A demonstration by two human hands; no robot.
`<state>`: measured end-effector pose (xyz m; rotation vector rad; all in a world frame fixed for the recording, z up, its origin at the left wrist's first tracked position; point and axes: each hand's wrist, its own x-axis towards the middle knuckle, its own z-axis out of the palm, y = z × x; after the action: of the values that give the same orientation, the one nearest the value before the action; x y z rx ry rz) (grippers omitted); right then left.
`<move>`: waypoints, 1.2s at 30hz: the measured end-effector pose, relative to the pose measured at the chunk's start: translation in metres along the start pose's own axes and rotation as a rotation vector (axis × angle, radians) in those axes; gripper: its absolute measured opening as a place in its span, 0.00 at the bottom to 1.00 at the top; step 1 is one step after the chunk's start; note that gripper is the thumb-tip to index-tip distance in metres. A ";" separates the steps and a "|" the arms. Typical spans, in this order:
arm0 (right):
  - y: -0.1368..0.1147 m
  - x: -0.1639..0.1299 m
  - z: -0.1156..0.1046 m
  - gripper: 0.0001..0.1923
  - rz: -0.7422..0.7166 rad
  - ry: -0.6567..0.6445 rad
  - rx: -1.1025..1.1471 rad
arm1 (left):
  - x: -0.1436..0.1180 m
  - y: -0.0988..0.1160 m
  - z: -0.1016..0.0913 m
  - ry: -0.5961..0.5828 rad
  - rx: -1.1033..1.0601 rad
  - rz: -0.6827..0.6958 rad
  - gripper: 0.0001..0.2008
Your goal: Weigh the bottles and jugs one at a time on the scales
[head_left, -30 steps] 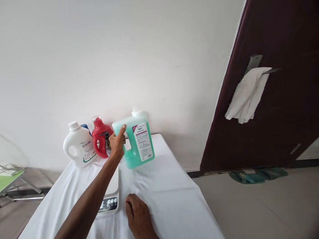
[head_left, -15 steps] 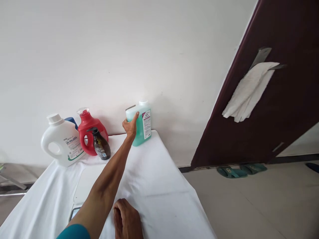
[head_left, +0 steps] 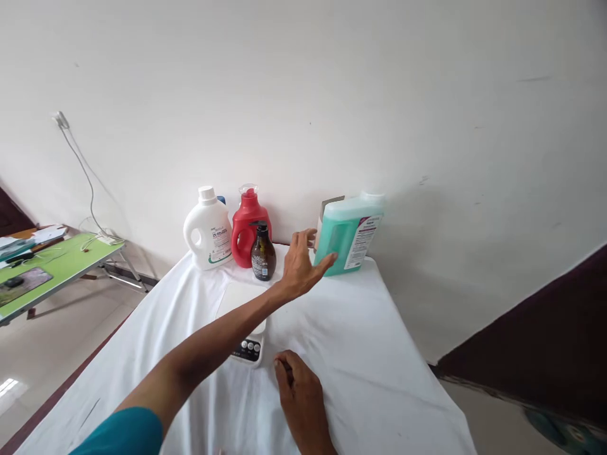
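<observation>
My left hand [head_left: 303,265] is open, with thumb and fingers spread, in front of a jug of green liquid [head_left: 339,237]. The jug stands against the wall at the far right corner of the table and holds a printed label. My right hand [head_left: 301,392] rests on the white cloth near the front, its fingers curled and nothing visible in them. Under my left forearm lies a white kitchen scale [head_left: 256,354], partly covered by the arm. A dark pump bottle [head_left: 263,256], a red jug [head_left: 246,218] and a white detergent jug [head_left: 206,221] stand left of my left hand.
A white cloth [head_left: 365,354] covers the table. Behind the green jug shows the edge of a grey-brown box [head_left: 328,205]. Something blue [head_left: 221,199] peeks out behind the white jug. At left stands a green table [head_left: 61,268] with papers and a cable. A dark door [head_left: 535,341] is at right.
My left hand has let go of the green jug and drawn back toward me, fingers spread. The view has turned left, bringing the green table into sight. My right hand stays on the cloth.
</observation>
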<state>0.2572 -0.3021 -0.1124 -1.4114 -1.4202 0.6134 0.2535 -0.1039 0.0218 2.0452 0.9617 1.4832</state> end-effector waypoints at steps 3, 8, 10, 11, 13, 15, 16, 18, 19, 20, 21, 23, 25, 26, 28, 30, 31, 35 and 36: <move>-0.003 0.002 -0.001 0.26 0.005 0.009 0.002 | -0.020 -0.011 -0.055 0.141 0.121 0.077 0.28; -0.002 0.004 -0.002 0.26 0.022 0.001 -0.007 | -0.008 -0.057 -0.100 0.158 0.197 -0.221 0.36; -0.002 0.004 -0.002 0.25 0.036 -0.007 -0.014 | -0.001 -0.073 -0.099 0.046 0.180 -0.325 0.36; -0.002 0.004 -0.003 0.25 0.043 -0.011 -0.015 | 0.001 -0.078 -0.096 0.010 0.180 -0.365 0.35; -0.003 0.004 -0.004 0.24 0.058 -0.015 -0.016 | 0.004 -0.085 -0.089 -0.022 0.194 -0.410 0.34; -0.006 0.004 -0.006 0.23 0.076 -0.027 -0.019 | 0.004 -0.087 -0.084 -0.037 0.226 -0.418 0.35; -0.007 0.003 -0.007 0.23 0.084 -0.034 -0.021 | 0.003 -0.087 -0.083 -0.043 0.247 -0.418 0.37; -0.010 0.004 -0.008 0.23 0.096 -0.045 -0.024 | 0.002 -0.087 -0.081 -0.047 0.290 -0.428 0.39; -0.011 0.004 -0.008 0.22 0.099 -0.045 -0.025 | 0.001 -0.088 -0.080 -0.042 0.306 -0.437 0.38; -0.011 0.004 -0.009 0.22 0.102 -0.043 -0.025 | 0.000 -0.088 -0.079 -0.033 0.318 -0.443 0.38; -0.011 0.004 -0.009 0.22 0.102 -0.039 -0.025 | -0.001 -0.089 -0.077 -0.021 0.325 -0.445 0.37; -0.011 0.004 -0.008 0.22 0.099 -0.036 -0.023 | -0.002 -0.090 -0.075 -0.002 0.334 -0.437 0.36; -0.011 0.004 -0.008 0.22 0.093 -0.039 -0.023 | -0.001 -0.089 -0.076 0.013 0.332 -0.422 0.35; -0.011 0.004 -0.008 0.21 0.090 -0.041 -0.024 | -0.001 -0.088 -0.079 0.021 0.321 -0.408 0.36; -0.011 0.004 -0.008 0.21 0.092 -0.047 -0.029 | 0.001 -0.079 -0.088 0.044 0.274 -0.357 0.35; -0.012 0.004 -0.008 0.21 0.092 -0.047 -0.036 | 0.003 -0.065 -0.104 0.056 0.209 -0.289 0.34; -0.013 0.005 -0.009 0.21 0.089 -0.046 -0.039 | 0.004 -0.056 -0.114 0.053 0.183 -0.258 0.34; -0.015 0.006 -0.009 0.22 0.096 -0.051 -0.048 | -0.005 -0.023 -0.155 -0.020 0.144 -0.205 0.34; -0.015 0.006 -0.009 0.22 0.102 -0.052 -0.050 | -0.011 -0.018 -0.163 -0.042 0.140 -0.206 0.34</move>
<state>0.2597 -0.3017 -0.0938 -1.5239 -1.4196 0.6884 0.0931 -0.1087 0.0560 1.9934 1.2491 1.2934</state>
